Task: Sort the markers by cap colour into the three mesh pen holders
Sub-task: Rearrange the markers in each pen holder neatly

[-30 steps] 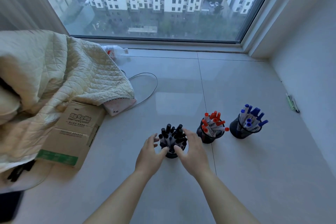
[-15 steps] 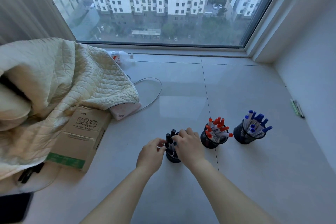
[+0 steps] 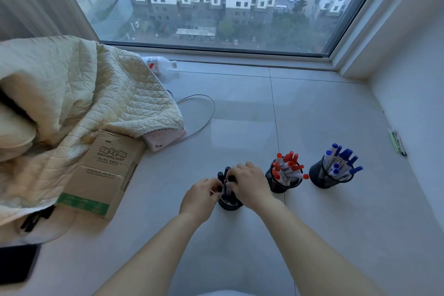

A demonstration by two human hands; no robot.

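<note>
Three black mesh pen holders stand in a row on the pale tiled sill. The left holder carries the black-capped markers; both hands close around that bunch from either side. My left hand grips the markers at their left, my right hand covers their tops and right side. The middle holder is full of red-capped markers. Blue-capped markers fill the right holder. The hands hide most of the black markers.
A cardboard box lies to the left under a cream quilted blanket. A grey cable loops behind, with a plastic bottle near the window. Green pens lie by the right wall. A dark phone sits bottom left.
Both hands have gone from open beside the black-marker holder to closed on the bunch of markers. The view has tilted and moved slightly closer.
</note>
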